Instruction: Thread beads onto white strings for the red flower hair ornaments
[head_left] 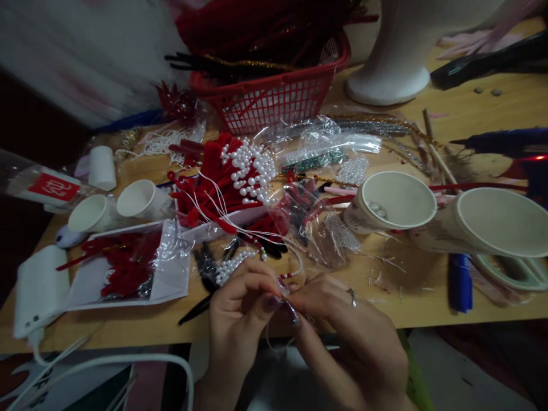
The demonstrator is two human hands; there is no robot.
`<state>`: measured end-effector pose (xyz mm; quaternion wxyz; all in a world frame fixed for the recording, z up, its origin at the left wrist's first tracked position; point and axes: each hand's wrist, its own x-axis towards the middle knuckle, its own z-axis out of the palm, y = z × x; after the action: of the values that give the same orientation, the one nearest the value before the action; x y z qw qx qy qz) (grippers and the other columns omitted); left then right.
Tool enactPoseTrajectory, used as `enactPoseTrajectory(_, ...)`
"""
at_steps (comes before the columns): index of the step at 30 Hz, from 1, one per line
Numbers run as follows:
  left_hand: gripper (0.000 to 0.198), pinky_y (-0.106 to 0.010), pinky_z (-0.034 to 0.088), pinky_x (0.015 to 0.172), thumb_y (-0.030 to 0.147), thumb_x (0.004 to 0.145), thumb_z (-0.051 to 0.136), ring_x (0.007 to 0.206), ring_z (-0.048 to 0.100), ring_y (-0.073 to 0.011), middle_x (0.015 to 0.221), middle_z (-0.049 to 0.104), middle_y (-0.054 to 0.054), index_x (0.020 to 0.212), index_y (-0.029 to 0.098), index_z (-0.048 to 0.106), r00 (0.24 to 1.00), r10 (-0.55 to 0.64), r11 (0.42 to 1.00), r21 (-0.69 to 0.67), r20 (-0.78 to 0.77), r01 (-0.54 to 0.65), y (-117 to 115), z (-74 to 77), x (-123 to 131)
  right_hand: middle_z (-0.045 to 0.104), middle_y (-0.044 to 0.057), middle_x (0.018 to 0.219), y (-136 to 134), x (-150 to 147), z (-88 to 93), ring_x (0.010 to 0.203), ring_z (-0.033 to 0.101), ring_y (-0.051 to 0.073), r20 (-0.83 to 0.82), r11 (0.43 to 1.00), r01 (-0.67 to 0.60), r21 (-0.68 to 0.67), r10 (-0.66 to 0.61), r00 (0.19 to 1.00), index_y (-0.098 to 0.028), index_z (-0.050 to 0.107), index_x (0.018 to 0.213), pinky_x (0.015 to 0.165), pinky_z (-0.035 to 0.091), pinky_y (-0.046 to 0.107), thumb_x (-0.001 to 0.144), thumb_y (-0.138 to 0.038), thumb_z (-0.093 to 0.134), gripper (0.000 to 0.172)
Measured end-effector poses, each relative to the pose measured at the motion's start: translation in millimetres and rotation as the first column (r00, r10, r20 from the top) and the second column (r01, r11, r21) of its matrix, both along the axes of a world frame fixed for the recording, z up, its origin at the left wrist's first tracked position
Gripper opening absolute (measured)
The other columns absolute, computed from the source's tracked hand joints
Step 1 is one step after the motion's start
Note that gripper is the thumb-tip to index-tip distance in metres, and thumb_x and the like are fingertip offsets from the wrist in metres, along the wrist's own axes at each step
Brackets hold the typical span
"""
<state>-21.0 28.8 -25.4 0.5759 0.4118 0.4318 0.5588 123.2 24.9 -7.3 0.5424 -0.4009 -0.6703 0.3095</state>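
My left hand (240,311) and my right hand (351,328) meet at the table's front edge, thumbs and fingertips pinched together. Between them they grip a thin white beading thread (301,264), which loops up behind the fingers and hangs in a curve below. Small red and white beads (290,275) sit on or beside the thread just beyond my fingertips. What exactly lies inside the pinch is hidden by the fingers. A ring is on a finger of my right hand. Close to my left fingers lies a cluster of white pearl beads (233,267).
A box of red velvety pieces (209,200) carries more pearl strands (252,171). Behind stands a red basket (269,97). Paper cups (398,200) rise at right, others at left. A white power adapter (40,291) with a cable, a white tray (171,274) and plastic bags surround the hands.
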Motion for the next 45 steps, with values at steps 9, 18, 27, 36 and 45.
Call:
enactPoseTrajectory(9,0.011,-0.018,0.048,0.069,0.028,0.084,0.077,0.074,0.058,-0.0102,0.08,0.06,0.001,0.076,0.021,0.075,0.996,0.094,0.994,-0.046,-0.008,-0.095,-1.3,1.1,9.6,0.071,0.005,0.079,-3.2,1.1,-5.1,0.069,0.064,0.015,0.112,0.998,0.043,0.039,-0.047,0.993,-0.015,0.066,0.101,0.06,0.055,0.027,0.089,-0.002,0.055,0.021)
enactPoseTrajectory(18,0.015,-0.016,0.055,0.066,0.033,0.077,0.083,0.071,0.065,-0.0093,0.079,0.064,0.001,0.072,0.02,0.075,0.972,0.143,0.964,-0.247,0.185,-0.095,-0.2,-0.5,11.9,0.075,0.006,0.082,0.9,-2.1,-6.0,0.072,0.069,0.017,0.247,0.99,0.098,0.103,-0.121,0.961,-0.013,0.067,0.102,0.069,0.058,0.028,0.089,-0.008,0.061,0.016)
enactPoseTrajectory(27,0.016,-0.016,0.053,0.057,0.03,0.071,0.086,0.063,0.062,-0.0089,0.074,0.063,0.0,0.068,0.019,0.075,0.963,0.219,0.958,-0.223,0.16,-0.181,-1.1,5.8,17.7,0.076,0.006,0.083,-7.4,-2.2,-9.4,0.069,0.066,0.017,0.268,0.987,0.102,0.123,-0.132,0.954,-0.015,0.065,0.106,0.064,0.056,0.03,0.094,-0.007,0.055,0.018)
enactPoseTrajectory(36,0.013,-0.017,0.052,0.064,0.03,0.074,0.085,0.072,0.061,-0.0102,0.082,0.063,-0.001,0.071,0.02,0.077,0.982,0.174,0.976,-0.149,0.075,-0.161,-0.7,2.2,10.6,0.073,0.004,0.075,-0.8,-3.2,-5.2,0.065,0.066,0.015,0.25,0.989,0.084,0.125,-0.113,0.962,-0.014,0.066,0.101,0.06,0.055,0.027,0.092,-0.006,0.057,0.015)
enactPoseTrajectory(45,0.014,-0.019,0.05,0.072,0.033,0.085,0.075,0.081,0.06,-0.0128,0.085,0.062,-0.002,0.077,0.023,0.077,0.997,0.045,0.992,-0.119,0.067,-0.037,-6.2,0.9,4.6,0.072,0.002,0.076,-3.0,3.6,-0.5,0.065,0.067,0.015,0.058,0.997,-0.009,-0.076,0.014,0.998,-0.018,0.067,0.097,0.059,0.055,0.026,0.09,-0.009,0.06,0.013)
